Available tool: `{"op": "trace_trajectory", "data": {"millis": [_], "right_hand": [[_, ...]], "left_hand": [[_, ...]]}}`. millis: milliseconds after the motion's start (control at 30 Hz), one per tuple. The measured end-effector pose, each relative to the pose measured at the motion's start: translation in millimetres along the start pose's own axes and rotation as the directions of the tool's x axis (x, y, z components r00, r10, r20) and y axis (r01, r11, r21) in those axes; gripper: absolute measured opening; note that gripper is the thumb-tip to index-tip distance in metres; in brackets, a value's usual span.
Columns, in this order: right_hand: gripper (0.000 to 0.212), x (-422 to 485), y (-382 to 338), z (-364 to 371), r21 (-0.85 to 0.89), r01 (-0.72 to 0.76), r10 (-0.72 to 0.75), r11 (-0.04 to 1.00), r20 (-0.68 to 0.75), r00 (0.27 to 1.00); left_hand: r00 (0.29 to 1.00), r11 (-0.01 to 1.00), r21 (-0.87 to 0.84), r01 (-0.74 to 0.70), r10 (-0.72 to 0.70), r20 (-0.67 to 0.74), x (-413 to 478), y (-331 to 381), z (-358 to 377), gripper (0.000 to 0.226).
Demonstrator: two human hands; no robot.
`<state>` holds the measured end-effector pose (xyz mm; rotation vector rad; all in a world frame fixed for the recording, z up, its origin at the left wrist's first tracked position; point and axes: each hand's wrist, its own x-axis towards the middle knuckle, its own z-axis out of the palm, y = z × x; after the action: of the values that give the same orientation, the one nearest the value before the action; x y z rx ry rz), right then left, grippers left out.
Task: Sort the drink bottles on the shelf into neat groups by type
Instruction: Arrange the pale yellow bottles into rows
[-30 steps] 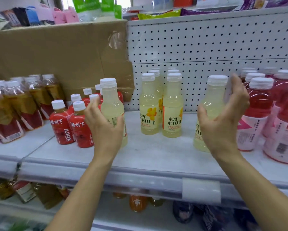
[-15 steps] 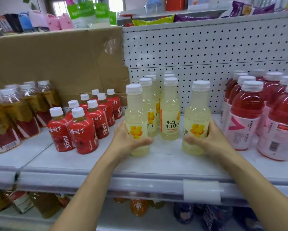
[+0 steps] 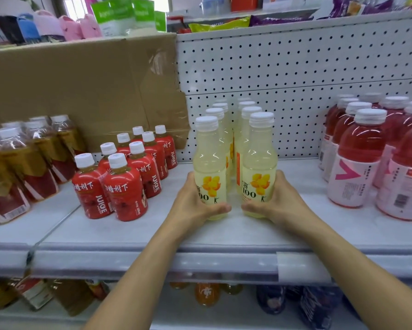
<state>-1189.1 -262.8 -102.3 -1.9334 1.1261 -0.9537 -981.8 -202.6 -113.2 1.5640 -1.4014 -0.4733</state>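
Observation:
Two rows of pale yellow lemon drink bottles stand mid-shelf, running back toward the pegboard. My left hand (image 3: pixel 195 206) grips the base of the front left lemon bottle (image 3: pixel 209 163). My right hand (image 3: pixel 277 203) wraps the base of the front right lemon bottle (image 3: pixel 259 160). Both bottles stand upright on the white shelf (image 3: pixel 152 232), close together with a narrow gap between them. Small red juice bottles (image 3: pixel 126 186) form a group to the left. Large pink-red drink bottles (image 3: pixel 359 163) are grouped at the right.
Amber tea bottles (image 3: pixel 21 163) lean at the far left. A cardboard box (image 3: pixel 81 91) stands behind the red bottles against the pegboard back wall (image 3: pixel 295 67). A price-tag strip (image 3: pixel 300 267) runs along the shelf's front edge. More bottles sit on the lower shelf (image 3: pixel 207 294).
Both hands slid their lemon bottles inward, from far apart to side by side at the front of the two lemon rows. The view moved closer.

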Motion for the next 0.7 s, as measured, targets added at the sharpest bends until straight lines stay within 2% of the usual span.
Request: {"op": "trace_trajectory", "data": {"millis": [233,500,633,700], "right_hand": [[0.069,0.0,-1.6,5.3,-0.060,0.020,-0.022,0.998,-0.026,0.999],[0.066,-0.4,0.5,5.6,0.045,0.037,-0.039,0.998,0.027,0.999],[0.076,-0.4,0.3,9.5,-0.105,0.073,-0.080,0.992,-0.066,0.995],[0.075,-2.2,-1.5,9.2,-0.093,0.071,-0.078,0.993,-0.076,0.994]], "left_hand": [[0.999,0.998,0.045,-0.040,0.040,-0.005,4.2,-1.3,4.7,0.080],[0.997,0.997,0.039,-0.067,0.068,-0.021,2.5,-0.4,5.3,0.077],[0.996,0.996,0.045,-0.079,0.080,-0.026,0.8,1.2,5.9,0.079],[0.996,0.995,0.051,-0.080,0.081,-0.027,-0.9,3.5,5.5,0.078]]}}
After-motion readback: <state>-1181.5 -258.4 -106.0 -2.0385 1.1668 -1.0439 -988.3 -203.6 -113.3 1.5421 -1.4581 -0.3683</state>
